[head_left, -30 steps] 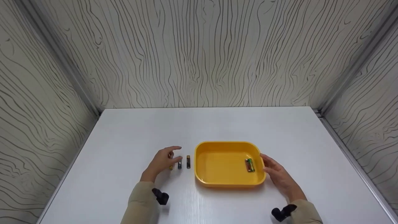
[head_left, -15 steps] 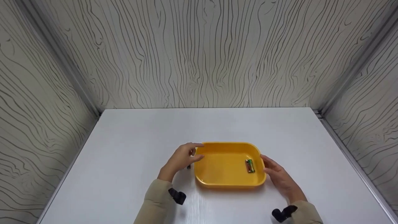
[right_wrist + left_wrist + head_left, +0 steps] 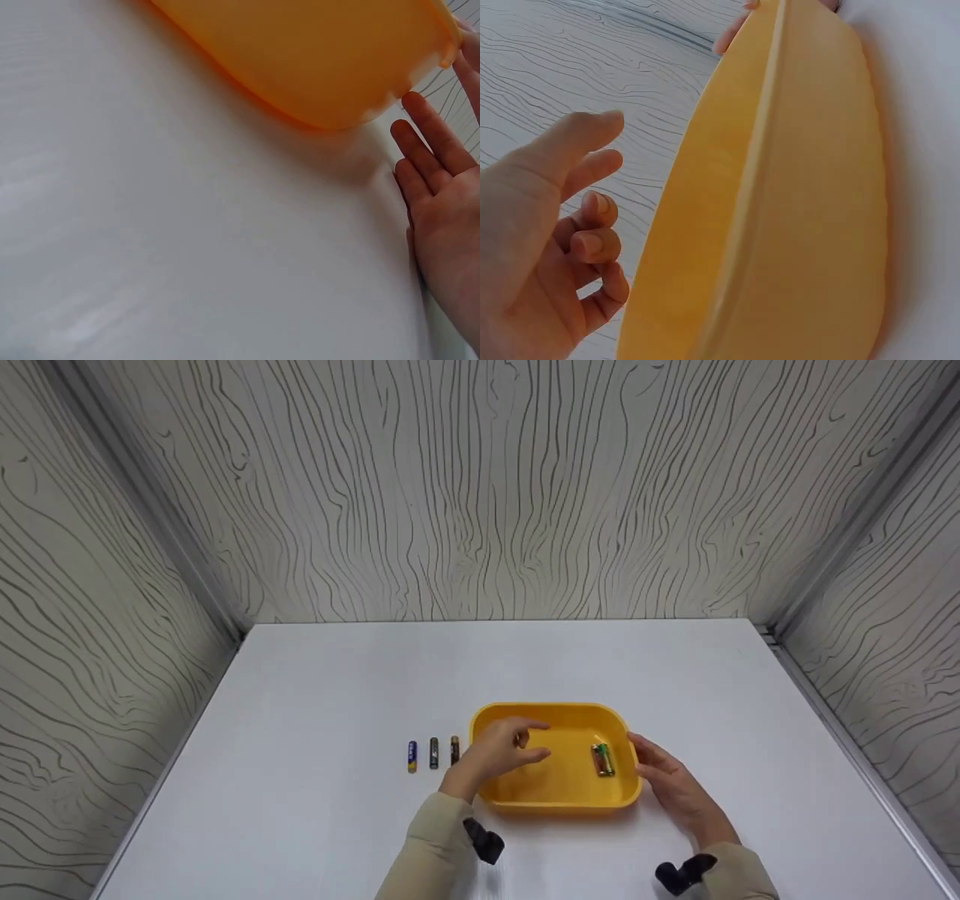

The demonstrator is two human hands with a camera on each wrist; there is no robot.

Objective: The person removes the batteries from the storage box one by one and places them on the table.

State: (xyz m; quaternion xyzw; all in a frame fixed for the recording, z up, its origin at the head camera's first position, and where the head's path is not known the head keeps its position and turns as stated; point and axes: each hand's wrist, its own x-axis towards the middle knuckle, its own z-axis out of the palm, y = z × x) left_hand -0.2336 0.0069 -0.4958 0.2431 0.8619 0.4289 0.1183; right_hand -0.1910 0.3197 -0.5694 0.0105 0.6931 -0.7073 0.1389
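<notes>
My left hand (image 3: pixel 501 750) hovers over the left half of a yellow tray (image 3: pixel 570 793), thumb and index finger apart with nothing between them. The left wrist view shows its other fingers loosely curled beside the tray's rim. A green battery (image 3: pixel 607 760) and a reddish one (image 3: pixel 598 760) lie side by side at the tray's right end. At the tray's right wall, my right hand (image 3: pixel 675 787) touches the rim with mostly straight fingers (image 3: pixel 431 135). On the table left of the tray are a blue-and-yellow battery (image 3: pixel 412 756), a dark battery (image 3: pixel 434 753) and a black-and-copper battery (image 3: pixel 454 748).
The white table (image 3: pixel 315 682) reaches back to a wood-grain patterned panel (image 3: pixel 480 510). Similar panels rise at the left and right, with metal frame strips along the corners. A small black camera mount (image 3: pixel 484 841) sits at the left sleeve's cuff.
My left hand has moved right, from above the loose batteries, past the tray's left rim, to over its inside. The three table batteries are uncovered. My right hand and the tray stay put.
</notes>
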